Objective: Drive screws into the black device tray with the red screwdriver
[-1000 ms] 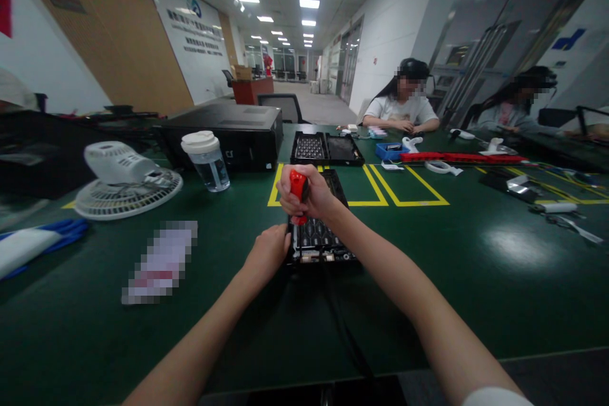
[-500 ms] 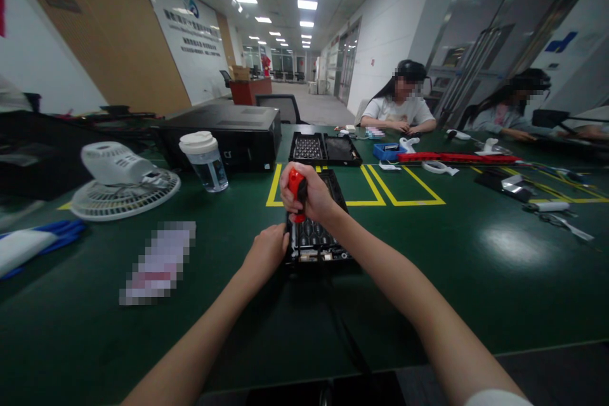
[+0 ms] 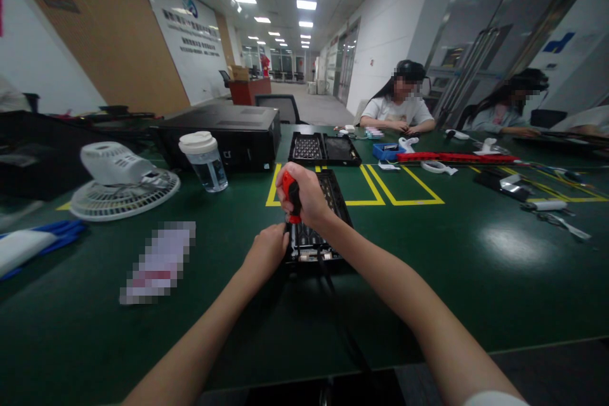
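A black case (image 3: 346, 228) lies in front of me, with rows of dark round cells inside and small metal parts along its near end. My right hand (image 3: 307, 198) is wrapped round the red and black handle of a screwdriver (image 3: 291, 195), held upright over the left part of this case. Its thin shaft points down to the near left corner; I cannot make out what the tip meets. At the case's left wall, my left hand (image 3: 269, 250) is closed on the edge, thumb along the rim and fingertips hidden.
Beyond lies another opened black case (image 3: 342, 149). A lidded cup (image 3: 204, 162), a white fan (image 3: 124, 184) and a large black box (image 3: 228, 130) stand left. A blue tray (image 3: 387, 151) and a tape ring (image 3: 435, 168) lie right. Two people sit across the table.
My right hand has shifted slightly left, and the screwdriver's handle has turned and leaned a little, showing more of its black side. My left hand stays at the case's edge.
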A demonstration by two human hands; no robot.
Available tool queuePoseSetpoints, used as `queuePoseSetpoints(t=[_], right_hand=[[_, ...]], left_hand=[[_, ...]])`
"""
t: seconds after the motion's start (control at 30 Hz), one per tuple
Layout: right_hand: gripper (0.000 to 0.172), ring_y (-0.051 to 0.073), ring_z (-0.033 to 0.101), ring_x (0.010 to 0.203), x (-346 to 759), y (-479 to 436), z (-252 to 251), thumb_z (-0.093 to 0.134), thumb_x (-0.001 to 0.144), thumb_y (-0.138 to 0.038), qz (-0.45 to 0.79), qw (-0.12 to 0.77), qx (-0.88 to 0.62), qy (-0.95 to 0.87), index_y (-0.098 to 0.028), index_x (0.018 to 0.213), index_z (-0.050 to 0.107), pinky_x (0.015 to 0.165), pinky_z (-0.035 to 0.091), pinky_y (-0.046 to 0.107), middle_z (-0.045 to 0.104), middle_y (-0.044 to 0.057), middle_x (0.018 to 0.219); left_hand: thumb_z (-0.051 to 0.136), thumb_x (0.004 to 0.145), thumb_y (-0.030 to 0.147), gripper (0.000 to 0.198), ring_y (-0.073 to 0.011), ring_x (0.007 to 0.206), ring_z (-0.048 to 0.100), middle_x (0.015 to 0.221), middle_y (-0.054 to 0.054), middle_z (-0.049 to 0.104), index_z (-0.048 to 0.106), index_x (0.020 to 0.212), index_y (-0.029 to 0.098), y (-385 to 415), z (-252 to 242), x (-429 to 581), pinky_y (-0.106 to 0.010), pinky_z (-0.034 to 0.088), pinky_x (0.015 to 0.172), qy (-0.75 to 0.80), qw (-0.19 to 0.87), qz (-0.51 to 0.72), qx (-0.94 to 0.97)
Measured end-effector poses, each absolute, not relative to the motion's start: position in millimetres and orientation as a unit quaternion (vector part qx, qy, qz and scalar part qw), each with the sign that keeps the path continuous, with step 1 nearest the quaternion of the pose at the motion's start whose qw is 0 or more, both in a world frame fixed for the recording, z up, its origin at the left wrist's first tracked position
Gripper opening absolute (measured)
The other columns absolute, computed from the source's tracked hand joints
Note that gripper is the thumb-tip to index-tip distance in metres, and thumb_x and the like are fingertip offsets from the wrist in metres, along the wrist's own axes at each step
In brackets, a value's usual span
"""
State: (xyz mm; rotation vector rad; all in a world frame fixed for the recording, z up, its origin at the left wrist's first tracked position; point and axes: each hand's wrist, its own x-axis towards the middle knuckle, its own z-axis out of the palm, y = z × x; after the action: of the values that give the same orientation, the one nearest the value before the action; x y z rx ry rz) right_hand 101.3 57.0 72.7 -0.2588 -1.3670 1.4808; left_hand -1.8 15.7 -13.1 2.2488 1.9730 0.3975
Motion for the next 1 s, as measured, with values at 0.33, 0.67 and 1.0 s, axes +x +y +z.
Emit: queuePoseSetpoints(t=[0.33,0.67,1.0], right_hand=[[0.030,0.002,0.035,0.030,98.7,49.9,72.2,0.040,0.087,-0.040,0.538,0.599,-0.190,-0.562,-0.018,0.068,0.046,0.031,0.025,0.014,0.044,-0.008,0.045],[0.030,0.002,0.035,0.034,95.5,40.3,72.9,0.042,0.088,-0.039,0.479,0.649,-0.253,-0.535,-0.018,0.066,0.046,0.033,0.027,0.015,0.041,-0.008,0.048],[0.030,0.004,0.036,0.041,91.7,36.5,71.7,0.043,0.088,-0.040,0.456,0.679,-0.284,-0.501,-0.019,0.067,0.046,0.040,0.028,0.017,0.041,-0.006,0.052]], left_hand=[[0.035,0.089,0.024,0.024,-0.0197,0.093,0.062,0.100,-0.010,0.066,0.057,0.096,0.016,14.2,-10.4,-0.6,-0.028,0.045,0.079,0.658,0.056,0.107,0.743],[0.034,0.090,0.024,0.027,-0.0201,0.093,0.062,0.100,-0.011,0.066,0.058,0.100,0.015,13.3,-10.5,-0.4,-0.028,0.045,0.079,0.649,0.052,0.117,0.750],[0.035,0.090,0.023,0.025,-0.0199,0.091,0.063,0.097,-0.011,0.066,0.058,0.092,0.015,13.7,-9.5,0.2,-0.028,0.045,0.078,0.650,0.056,0.115,0.749]])
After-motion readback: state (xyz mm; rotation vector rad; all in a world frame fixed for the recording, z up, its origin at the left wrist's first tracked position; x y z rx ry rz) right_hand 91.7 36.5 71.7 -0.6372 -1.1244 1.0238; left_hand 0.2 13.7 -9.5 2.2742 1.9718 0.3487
